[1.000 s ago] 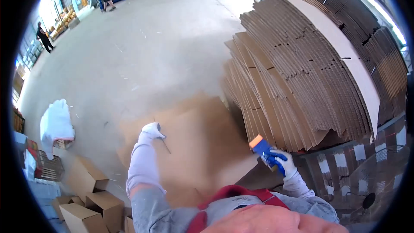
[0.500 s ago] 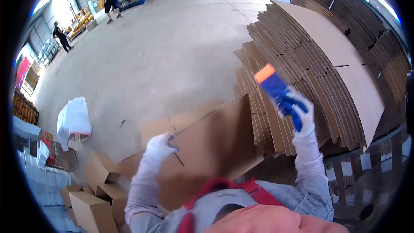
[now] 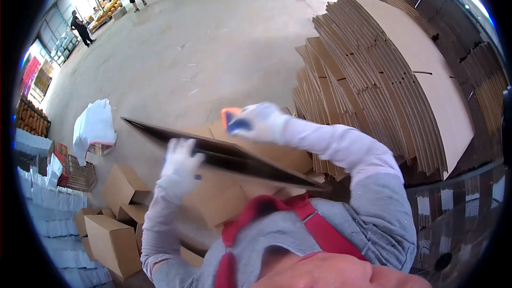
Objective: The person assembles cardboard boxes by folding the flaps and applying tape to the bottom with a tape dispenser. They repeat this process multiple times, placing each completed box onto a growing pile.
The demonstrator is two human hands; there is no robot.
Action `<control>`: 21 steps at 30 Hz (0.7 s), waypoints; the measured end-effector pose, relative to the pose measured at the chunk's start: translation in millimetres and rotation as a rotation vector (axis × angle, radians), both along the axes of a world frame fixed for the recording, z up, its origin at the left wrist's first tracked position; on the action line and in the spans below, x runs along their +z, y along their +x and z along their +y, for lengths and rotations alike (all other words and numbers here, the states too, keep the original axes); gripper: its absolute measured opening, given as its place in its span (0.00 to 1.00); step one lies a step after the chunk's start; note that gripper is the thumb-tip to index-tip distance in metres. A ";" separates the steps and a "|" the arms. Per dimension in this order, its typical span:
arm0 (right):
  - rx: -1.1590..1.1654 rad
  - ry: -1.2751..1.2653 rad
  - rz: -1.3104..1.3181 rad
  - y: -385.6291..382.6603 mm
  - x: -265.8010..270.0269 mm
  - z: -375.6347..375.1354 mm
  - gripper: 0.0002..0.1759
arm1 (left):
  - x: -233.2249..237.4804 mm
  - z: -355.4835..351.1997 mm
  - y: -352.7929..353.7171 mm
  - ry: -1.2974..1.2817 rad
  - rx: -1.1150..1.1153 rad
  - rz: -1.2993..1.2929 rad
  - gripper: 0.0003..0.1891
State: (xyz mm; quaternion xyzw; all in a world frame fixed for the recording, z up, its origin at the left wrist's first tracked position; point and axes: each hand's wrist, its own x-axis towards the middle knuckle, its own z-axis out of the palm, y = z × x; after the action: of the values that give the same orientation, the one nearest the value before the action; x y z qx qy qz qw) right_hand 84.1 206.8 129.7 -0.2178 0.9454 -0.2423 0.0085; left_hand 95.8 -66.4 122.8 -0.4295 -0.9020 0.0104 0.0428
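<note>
In the head view, the left hand [image 3: 180, 168], in a white glove, lies with fingers over the upper rim of a brown folded cardboard carton [image 3: 242, 161] tilted before the person's chest, probably to steady it; whether it pinches is unclear. The blurred white-gloved right hand [image 3: 261, 122] wraps a blue-and-orange handheld tool [image 3: 232, 121] beyond the rim, apparently for ready use. Brown flattened cardboard sheets [image 3: 373, 74] stand stacked to the right, seemingly within reach.
</note>
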 end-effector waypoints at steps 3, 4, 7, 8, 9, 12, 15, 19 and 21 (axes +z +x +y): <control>0.144 0.275 -0.046 -16.7 -10.8 -70.4 0.31 | -1.9 57.9 36.0 0.180 -0.314 -0.269 0.24; 0.149 0.393 -0.098 -18.5 -8.3 -88.3 0.34 | -11.2 73.8 49.6 0.205 -0.370 -0.251 0.24; 0.206 0.422 -0.186 -23.1 -6.4 -103.9 0.34 | -28.7 92.1 57.6 0.314 -0.189 -0.234 0.20; 0.206 0.416 -0.181 -28.7 -3.6 -102.5 0.34 | -29.2 92.5 59.2 0.306 -0.188 -0.231 0.20; 0.226 0.453 -0.116 -33.4 0.9 -100.0 0.29 | -27.4 93.2 61.9 0.367 -0.199 -0.195 0.19; 0.350 0.653 -0.031 -35.5 12.2 -113.6 0.17 | -29.5 104.0 55.6 0.328 -0.171 -0.084 0.19; 0.234 0.494 0.004 -62.7 -23.0 -118.0 0.18 | -32.4 98.9 45.2 0.401 -0.122 -0.086 0.18; 0.165 0.430 0.052 -87.2 17.6 -32.4 0.22 | 18.5 45.0 67.6 0.284 -0.134 -0.136 0.17; 0.166 0.411 -0.007 -59.5 31.8 33.1 0.22 | 44.8 5.6 86.9 0.284 0.031 -0.126 0.18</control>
State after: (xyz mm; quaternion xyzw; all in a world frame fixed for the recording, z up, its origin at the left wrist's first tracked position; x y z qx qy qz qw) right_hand 24.6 239.9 161.5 -0.2878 0.9537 -0.0438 0.0758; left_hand 182.7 -60.8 167.7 -0.4048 -0.9019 -0.1435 0.0462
